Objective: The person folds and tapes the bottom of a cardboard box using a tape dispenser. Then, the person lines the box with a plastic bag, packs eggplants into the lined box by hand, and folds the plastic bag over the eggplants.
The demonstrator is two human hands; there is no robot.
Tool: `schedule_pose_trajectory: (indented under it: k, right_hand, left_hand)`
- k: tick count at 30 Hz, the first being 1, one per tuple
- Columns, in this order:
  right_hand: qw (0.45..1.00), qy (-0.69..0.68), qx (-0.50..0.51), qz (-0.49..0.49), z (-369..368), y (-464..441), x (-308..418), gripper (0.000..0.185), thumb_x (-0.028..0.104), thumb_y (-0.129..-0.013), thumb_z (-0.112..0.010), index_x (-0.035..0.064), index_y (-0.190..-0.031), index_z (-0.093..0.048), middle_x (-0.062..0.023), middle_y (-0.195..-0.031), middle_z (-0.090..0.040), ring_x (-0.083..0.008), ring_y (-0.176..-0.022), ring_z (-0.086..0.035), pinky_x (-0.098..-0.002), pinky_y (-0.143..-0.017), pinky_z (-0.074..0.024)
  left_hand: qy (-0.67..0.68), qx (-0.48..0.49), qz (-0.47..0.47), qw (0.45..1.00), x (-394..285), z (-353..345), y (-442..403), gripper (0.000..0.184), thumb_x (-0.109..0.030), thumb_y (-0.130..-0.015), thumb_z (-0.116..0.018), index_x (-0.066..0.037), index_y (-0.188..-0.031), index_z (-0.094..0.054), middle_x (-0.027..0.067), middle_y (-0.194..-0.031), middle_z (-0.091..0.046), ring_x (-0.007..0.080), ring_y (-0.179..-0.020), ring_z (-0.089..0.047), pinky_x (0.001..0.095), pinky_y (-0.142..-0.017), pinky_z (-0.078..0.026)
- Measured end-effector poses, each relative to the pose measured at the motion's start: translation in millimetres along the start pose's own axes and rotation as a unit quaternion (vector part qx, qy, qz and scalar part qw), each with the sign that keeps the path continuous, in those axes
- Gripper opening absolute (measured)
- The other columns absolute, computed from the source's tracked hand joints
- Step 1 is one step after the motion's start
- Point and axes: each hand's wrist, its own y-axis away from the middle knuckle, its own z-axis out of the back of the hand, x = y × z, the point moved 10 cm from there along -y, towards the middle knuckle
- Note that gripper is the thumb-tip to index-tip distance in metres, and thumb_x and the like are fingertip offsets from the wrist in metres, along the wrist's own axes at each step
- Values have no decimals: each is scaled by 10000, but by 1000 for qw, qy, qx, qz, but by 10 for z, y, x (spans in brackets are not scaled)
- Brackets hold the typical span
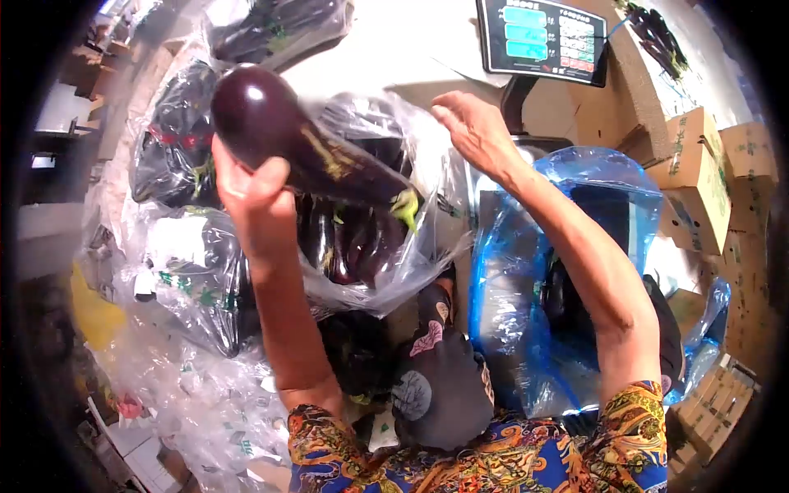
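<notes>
My left hand (254, 193) is closed around a large dark purple eggplant (256, 111), gripping it near its thick round end. The green stem end points down and to the right, over a clear plastic bag (386, 300). Inside that bag lie several more eggplants (362, 246), partly hidden by the film and the held one. My right hand (475, 131) hovers near the bag's upper right edge, its fingers loosely bent and apart, with nothing visible in them.
A scale display (542, 41) stands at the back. To the right are a blue plastic bag (509, 304) holding dark produce and several cardboard boxes (690, 181). Filled clear bags (193, 255) line the left, above crumpled plastic film (197, 403). My knee (444, 386) is below.
</notes>
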Motion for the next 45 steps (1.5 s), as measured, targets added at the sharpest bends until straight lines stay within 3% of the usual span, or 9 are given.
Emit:
schedule_pose_trajectory:
  k: [4,10,12,15,17,18,26,34,45]
  right_hand:
    - [957,-221,184,-39,73,267,661,447,390,-977,-490,55,-1254,-597,-98,-1159,-634,-194,-1065,-571,-344,-936,-457]
    - [730,-571,365,-86,98,954,1555,585,392,-865,-690,0,-1267,-526,-120,-1092,-630,-171,-992,-600,-316,-889,-492]
    - [739,-582,328,-87,227,1075,1500,592,344,-857,-704,-8,-1289,-501,-142,-1091,-624,-172,-989,-604,-299,-859,-498]
    - [922,-347,152,-75,670,1227,1234,723,329,-786,-776,2,-1337,-440,-150,-1164,-588,-220,-1062,-577,-343,-937,-456]
    - [968,-220,77,-91,916,1384,1096,805,290,-749,-825,36,-1378,-390,-124,-1195,-564,-205,-1118,-539,-342,-970,-431]
    - [967,-232,55,-89,992,1461,1035,848,331,-699,-827,25,-1367,-403,-229,-1164,-601,-308,-1099,-595,-375,-948,-457]
    - [911,-359,114,-170,1213,2036,565,743,393,-807,-738,-28,-1338,-434,-136,-1180,-579,-193,-1095,-540,-340,-952,-420]
    - [823,-451,84,-335,1406,2678,-25,800,410,-802,-743,-9,-1367,-362,-138,-1198,-556,-228,-1087,-576,-377,-955,-466]
    - [886,-346,104,-292,1416,2745,-338,792,352,-822,-726,-21,-1415,-355,-124,-1272,-546,-208,-1159,-516,-342,-1043,-370]
  left_hand:
    - [328,43,51,942,-3,-16,-26,756,-237,-886,-625,16,-1479,-231,233,-1481,-327,370,-1339,-375,473,-1142,-293]
    - [444,98,75,887,-188,-839,51,740,-308,-825,-688,17,-1413,-378,221,-1405,-450,341,-1262,-485,466,-1054,-433]
    - [431,121,96,889,-203,-1071,116,777,-343,-801,-722,-14,-1417,-382,212,-1401,-458,334,-1271,-479,466,-1046,-442]
    - [335,115,84,931,-106,-1252,243,862,-482,-768,-753,-48,-1413,-381,173,-1392,-481,314,-1253,-496,456,-1048,-437]
    - [279,122,131,943,-28,-1349,410,675,-360,-804,-761,-71,-1336,-463,107,-1274,-568,257,-1157,-555,421,-1012,-448]
    - [234,118,145,954,-14,-1401,479,614,-308,-815,-763,-71,-1309,-485,83,-1227,-593,238,-1121,-571,413,-996,-451]
    - [318,225,264,882,227,-2198,976,453,-160,-850,-704,-21,-1231,-501,106,-1118,-614,235,-1042,-609,390,-952,-478]
    - [-6,446,331,832,746,-2834,1537,592,-336,-821,-744,-69,-1288,-497,32,-1043,-634,99,-897,-603,261,-751,-502]
    - [-36,465,387,795,969,-2895,1773,572,-363,-823,-730,-79,-1266,-506,58,-1088,-593,157,-942,-609,304,-810,-537]
